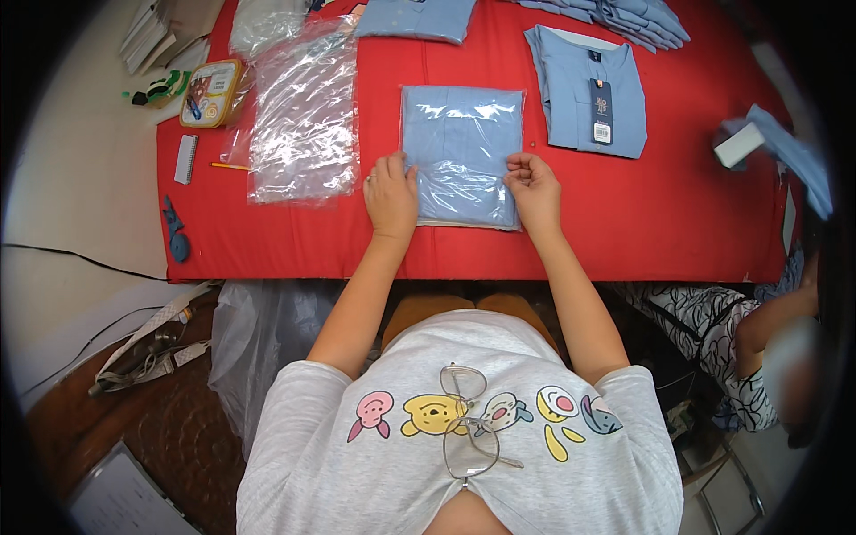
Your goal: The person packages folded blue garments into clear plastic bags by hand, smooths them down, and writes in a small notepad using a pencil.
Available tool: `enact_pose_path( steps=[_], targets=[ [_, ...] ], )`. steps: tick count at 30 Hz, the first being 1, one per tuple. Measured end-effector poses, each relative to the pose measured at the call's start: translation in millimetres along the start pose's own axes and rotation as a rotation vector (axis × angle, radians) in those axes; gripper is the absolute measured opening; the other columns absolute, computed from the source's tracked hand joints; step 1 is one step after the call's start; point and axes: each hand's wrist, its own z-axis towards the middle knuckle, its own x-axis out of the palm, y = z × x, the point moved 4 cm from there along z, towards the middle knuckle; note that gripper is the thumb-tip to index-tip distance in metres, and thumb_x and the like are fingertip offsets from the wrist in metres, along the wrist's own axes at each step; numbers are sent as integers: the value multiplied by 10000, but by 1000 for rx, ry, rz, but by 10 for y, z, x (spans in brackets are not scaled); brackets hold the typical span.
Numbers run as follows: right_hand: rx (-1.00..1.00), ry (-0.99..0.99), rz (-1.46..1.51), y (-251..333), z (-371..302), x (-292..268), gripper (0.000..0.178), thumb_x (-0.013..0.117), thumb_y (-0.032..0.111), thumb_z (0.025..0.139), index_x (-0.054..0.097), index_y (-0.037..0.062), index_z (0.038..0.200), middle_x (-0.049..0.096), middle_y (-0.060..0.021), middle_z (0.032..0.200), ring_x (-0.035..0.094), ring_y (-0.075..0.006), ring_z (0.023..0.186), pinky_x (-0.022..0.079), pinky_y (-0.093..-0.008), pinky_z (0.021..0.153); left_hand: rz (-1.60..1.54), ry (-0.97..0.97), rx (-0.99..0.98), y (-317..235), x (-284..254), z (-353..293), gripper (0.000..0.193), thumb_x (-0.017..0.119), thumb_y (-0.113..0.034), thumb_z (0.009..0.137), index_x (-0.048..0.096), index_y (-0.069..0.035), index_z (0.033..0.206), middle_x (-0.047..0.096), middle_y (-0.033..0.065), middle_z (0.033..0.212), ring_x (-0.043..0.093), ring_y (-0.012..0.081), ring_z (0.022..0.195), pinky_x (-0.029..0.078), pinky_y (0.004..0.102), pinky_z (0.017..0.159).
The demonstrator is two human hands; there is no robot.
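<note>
A folded light blue shirt in a clear plastic bag lies flat on the red-covered table in front of me. My left hand rests at the bag's left edge, its fingers stretched forward and its thumb by the plastic. At the right edge, my right hand is closed, thumb and fingers pinching the side of the bag. The plastic is shiny and slightly wrinkled across the shirt. To the right is another folded blue shirt, unbagged, with a dark hang tag on its front.
Clear empty bags lie to the left, near a yellow-rimmed box, a small notepad and a rolled blue tape. More folded shirts are stacked at the far side. Another person sits at the right, near a blue cloth.
</note>
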Motion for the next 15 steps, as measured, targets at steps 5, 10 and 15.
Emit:
enact_pose_path(
  steps=[5, 10, 15],
  targets=[
    [-141, -9, -173, 142, -42, 23, 307, 721, -114, 845, 734, -5, 1131, 725, -100, 1108, 712, -137, 890, 572, -282, 794, 78, -53, 339, -401, -59, 148, 473, 668, -283, 1040, 581, -237, 1503, 392, 139, 1692, 350, 375, 1572, 250, 609, 1269],
    [95, 190, -9, 166, 104, 83, 179, 711, 140, 989, 773, -4, 1076, 756, -73, 992, 638, -111, 763, 483, -243, 681, 22, 67, 363, -503, 306, 291, 577, 535, -394, 1110, 423, -295, 1668, 226, 136, 1792, 227, 403, 1639, 176, 612, 1315],
    [579, 502, -165, 433, 415, 230, 327, 697, 320, 1019, 812, 17, 978, 759, -47, 782, 540, -87, 626, 384, -225, 589, -36, 118, 331, -463, 342, 292, 562, 485, -396, 1131, 401, -302, 1679, 227, 133, 1792, 241, 408, 1632, 204, 618, 1305]
  ],
)
